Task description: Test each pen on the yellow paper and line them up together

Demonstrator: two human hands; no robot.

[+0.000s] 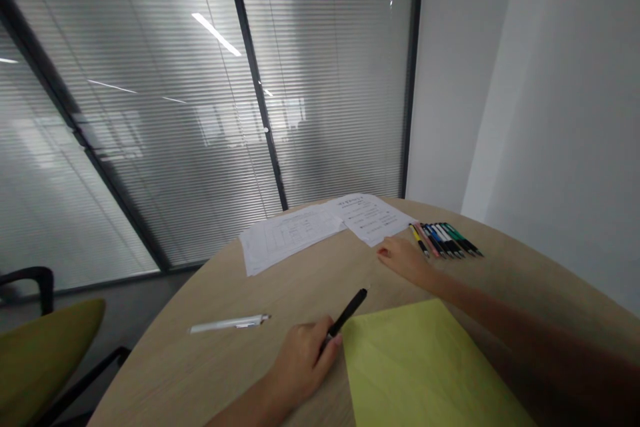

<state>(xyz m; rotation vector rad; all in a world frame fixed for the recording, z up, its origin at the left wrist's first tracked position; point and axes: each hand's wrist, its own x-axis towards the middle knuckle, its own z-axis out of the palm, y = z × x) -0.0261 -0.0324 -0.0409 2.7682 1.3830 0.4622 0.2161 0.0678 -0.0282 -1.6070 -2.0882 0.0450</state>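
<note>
My left hand (pixel 304 355) is closed round a black pen (pixel 347 313), whose far end points up and to the right, just left of a yellow sheet (pixel 420 367). My right hand (pixel 404 257) reaches far across the round wooden table (pixel 220 373); its fingertips rest at the near corner of a printed white paper (pixel 371 217), and the fingers look loosely curled with nothing seen in them. A row of several coloured pens (pixel 445 239) lies just right of that hand. A white pen (pixel 229 324) lies alone on the table to the left.
A second printed white paper (pixel 287 235) lies left of the first, near the table's far edge. Glass walls with blinds and dark frames stand behind. A yellow-green chair (pixel 35 353) with a black armrest sits at the lower left. White walls rise at the right.
</note>
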